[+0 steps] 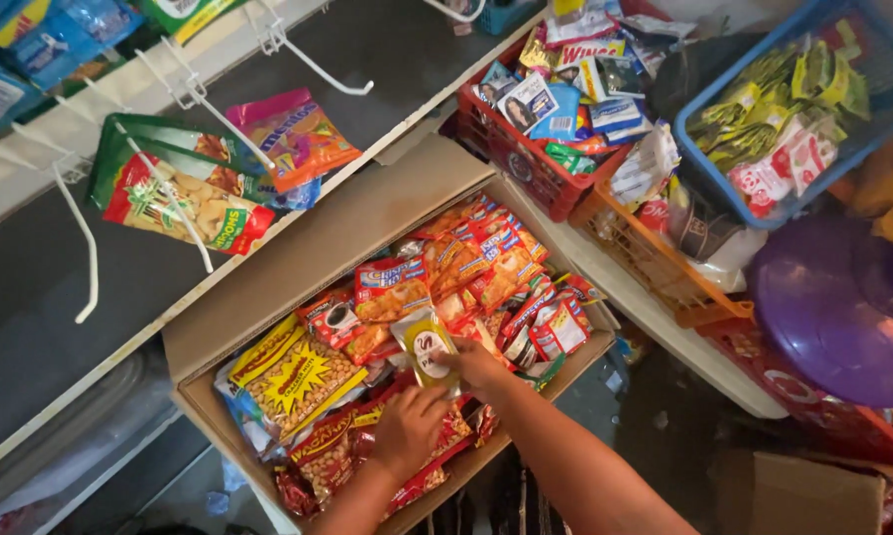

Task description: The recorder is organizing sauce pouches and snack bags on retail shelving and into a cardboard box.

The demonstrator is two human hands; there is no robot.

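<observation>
I see my right hand (478,365) pinching a small yellow sachet (426,346) above the cardboard box (298,263), my left hand (407,428) curled on packets at its seven o'clock; that light pinch could slip.

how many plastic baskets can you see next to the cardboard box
3 baskets. The red basket sits just past the box's far end, the orange basket to its right, and the blue basket is above that. Others may be hidden.
</observation>
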